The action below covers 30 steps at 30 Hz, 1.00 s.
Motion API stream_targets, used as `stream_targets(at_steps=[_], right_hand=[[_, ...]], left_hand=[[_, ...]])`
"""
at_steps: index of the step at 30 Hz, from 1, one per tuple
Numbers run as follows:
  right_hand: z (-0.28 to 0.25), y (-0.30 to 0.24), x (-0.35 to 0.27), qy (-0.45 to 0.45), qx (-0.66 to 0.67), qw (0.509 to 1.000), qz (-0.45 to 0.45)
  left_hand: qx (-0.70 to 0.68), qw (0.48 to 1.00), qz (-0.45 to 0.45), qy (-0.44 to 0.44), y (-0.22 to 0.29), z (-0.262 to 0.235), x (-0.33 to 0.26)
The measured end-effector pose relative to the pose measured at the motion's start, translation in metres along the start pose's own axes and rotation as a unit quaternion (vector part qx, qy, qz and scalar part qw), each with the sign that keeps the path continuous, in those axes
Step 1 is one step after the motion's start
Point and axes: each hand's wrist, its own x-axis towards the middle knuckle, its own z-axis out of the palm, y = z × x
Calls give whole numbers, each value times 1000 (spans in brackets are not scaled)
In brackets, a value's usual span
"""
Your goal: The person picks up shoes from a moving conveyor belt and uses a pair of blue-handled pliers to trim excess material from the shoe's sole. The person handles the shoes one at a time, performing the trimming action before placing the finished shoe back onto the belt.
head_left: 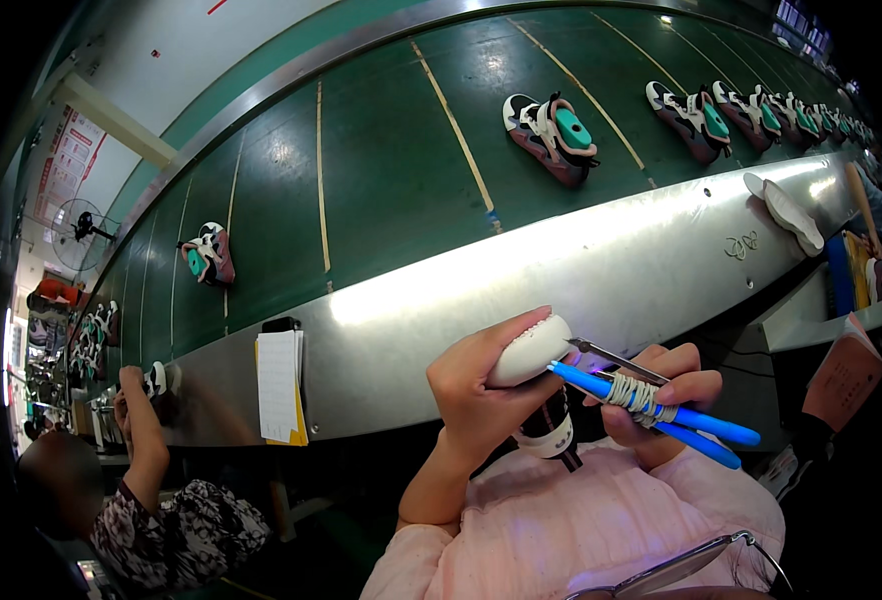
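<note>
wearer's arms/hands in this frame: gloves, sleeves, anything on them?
Both the left hand and right hand are bare: no gloves, and no rings or watch visible. The left forearm is uncovered up to a short pale pink sleeve, part of a pale pink top. The right forearm is hidden.

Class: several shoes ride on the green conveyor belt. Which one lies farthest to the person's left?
The shoe with the teal insert, alone on the belt's left stretch near the co-worker; the other shoes sit toward the right.

White paper sheet w/ yellow backing hangs on conveyor's steel front edge; red-white wall poster far left.
</note>
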Motion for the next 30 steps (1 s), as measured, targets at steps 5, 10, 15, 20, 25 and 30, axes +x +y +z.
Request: stream_targets(at_steps=[5,10,15,20,25,30], right_hand=[[3,-2,3,-10,-9,1000,4],[5,-4,3,7,-7,1000,7],[3,-13,7,9,-68,997,46],[2,-30,23,-9,-150,985,86],[-6,-29,24,-65,-163,982,74],[-3,-36,8,97,-75,990,70]], left_hand=[[19,1000,15,4,-3,-4,-1],[16,1000,27,-3,-3,-4,-1],[3,999,38,-3,-3,-4,1],[14,997,69,-8,0,-2,1],[51,995,82,-13,-1,-4,-6],[54,994,93,-12,1,-5,-5]])
